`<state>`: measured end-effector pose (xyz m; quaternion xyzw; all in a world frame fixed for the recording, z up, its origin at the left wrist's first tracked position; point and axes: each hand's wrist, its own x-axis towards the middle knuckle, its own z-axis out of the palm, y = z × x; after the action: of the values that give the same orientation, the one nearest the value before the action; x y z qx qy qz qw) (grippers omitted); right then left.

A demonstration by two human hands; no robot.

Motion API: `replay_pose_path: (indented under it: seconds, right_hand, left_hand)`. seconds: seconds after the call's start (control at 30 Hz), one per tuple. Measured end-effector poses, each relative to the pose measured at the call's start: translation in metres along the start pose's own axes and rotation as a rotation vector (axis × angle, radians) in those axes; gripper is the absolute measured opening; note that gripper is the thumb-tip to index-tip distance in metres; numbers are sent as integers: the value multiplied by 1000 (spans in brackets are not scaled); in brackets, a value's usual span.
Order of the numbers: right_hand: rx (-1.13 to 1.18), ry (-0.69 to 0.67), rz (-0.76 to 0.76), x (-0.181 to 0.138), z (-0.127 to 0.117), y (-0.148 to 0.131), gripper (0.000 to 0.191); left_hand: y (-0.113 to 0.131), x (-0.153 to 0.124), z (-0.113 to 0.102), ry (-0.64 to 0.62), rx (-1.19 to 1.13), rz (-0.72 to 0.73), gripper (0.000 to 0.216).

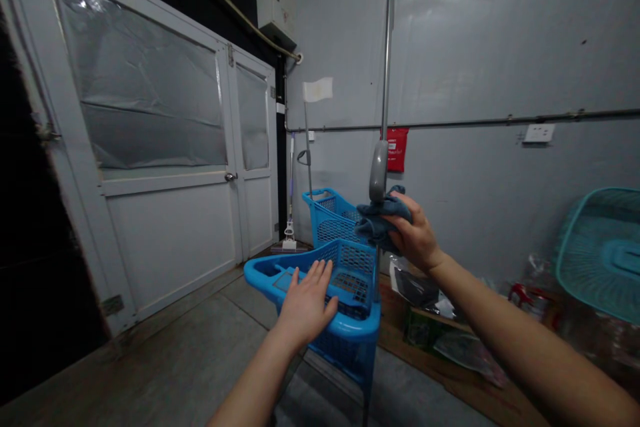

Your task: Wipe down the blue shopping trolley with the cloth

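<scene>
My right hand (417,230) is closed on a dark blue cloth (377,223). The cloth is wrapped against an upright metal pole (388,47), just under a grey plastic grip (379,170) fixed to that pole. The pole rises from the corner of a blue plastic shopping cart (265,273) with mesh walls. My left hand (309,300) lies with fingers spread over the near rim of this cart and seems to rest on it. No object shows under the left hand's fingers. The cart's lower part is partly hidden by my left arm.
A second blue cart (330,203) with a white flag (318,89) on its pole stands behind. A mop (290,227) leans in the corner by the white doors (170,233). Boxes and bags (440,327) lie along the wall at right, below a turquoise fan (607,253).
</scene>
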<state>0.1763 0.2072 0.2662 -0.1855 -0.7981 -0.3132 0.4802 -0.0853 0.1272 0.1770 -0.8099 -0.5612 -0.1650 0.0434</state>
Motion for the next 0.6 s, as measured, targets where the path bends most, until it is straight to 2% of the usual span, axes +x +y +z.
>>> replay_pose_path:
  seconds: [0.1,0.2,0.33,0.4,0.47,0.53,0.6]
  right_hand:
    - [64,0,148,-21,20,-21,30]
    - [170,-63,321,-70,33,-54,30]
    - [376,-323,439,-127,25,-83,27]
    - [438,-426,478,-132,15,-80,27]
    - [419,-429,557,-121,11,-69,29]
    - [373,-391,625,-106,15,-56,32]
    - [381,-428,599,-97,26,-49,35]
  left_hand:
    - [-2,-1,0,14,1,1,70]
    - [-7,-1,-1,19,3,6,71]
    - [-22,-4,-5,21,10,34,72]
    - [-31,-6,-7,21,12,71,73]
    - [-39,-8,-7,28,13,109,74]
    - [-46,-9,-6,40,20,120,77]
    - [-51,-10,-6,52,29,119,79]
